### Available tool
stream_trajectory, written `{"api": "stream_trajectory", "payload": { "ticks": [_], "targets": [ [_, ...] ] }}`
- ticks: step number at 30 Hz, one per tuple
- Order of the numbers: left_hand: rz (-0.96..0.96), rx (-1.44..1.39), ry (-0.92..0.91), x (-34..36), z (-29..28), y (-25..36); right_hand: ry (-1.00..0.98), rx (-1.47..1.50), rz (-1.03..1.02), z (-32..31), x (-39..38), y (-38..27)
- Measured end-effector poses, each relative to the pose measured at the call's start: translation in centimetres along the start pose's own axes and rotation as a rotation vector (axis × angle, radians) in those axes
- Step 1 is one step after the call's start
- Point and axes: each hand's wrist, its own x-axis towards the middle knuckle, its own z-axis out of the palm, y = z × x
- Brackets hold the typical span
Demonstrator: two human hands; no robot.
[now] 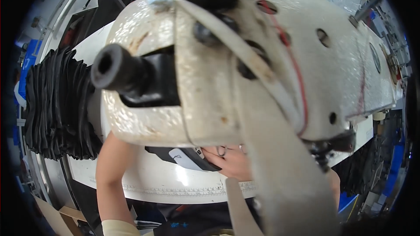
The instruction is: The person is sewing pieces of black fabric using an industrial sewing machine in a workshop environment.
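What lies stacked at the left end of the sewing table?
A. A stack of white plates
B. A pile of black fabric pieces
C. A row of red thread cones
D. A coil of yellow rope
B: a thick pile of black fabric pieces sits left of the sewing machine head.

Cream sewing machine [262, 74] filling view, hand [232, 161] beneath on dark fabric piece [183, 156] (mostly hidden), stacked black pieces [57, 105] left

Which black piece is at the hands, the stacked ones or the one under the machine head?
The single black piece with a white patch, under the sewing machine head, beside the hand. The black stack sits far left, untouched.
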Motion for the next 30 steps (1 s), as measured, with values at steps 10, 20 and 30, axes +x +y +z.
{"api": "stream_trajectory", "payload": {
  "ticks": [10, 20, 30],
  "targets": [
    [-0.257, -0.276, 0.130, -6.5, -5.4, 6.7, 0.301, -0.896, 0.578, -11.7, -6.8, 4.2],
    [0.349, -0.319, -0.420, -8.6, 1.7, 18.7, 0.271, -1.051, 0.609, -11.0, -9.2, 17.1],
    [0.234, -0.091, -0.124, 6.4, 18.4, 20.9, 0.420, -0.954, 0.643, -12.4, -8.5, 17.6]
  ]
}}
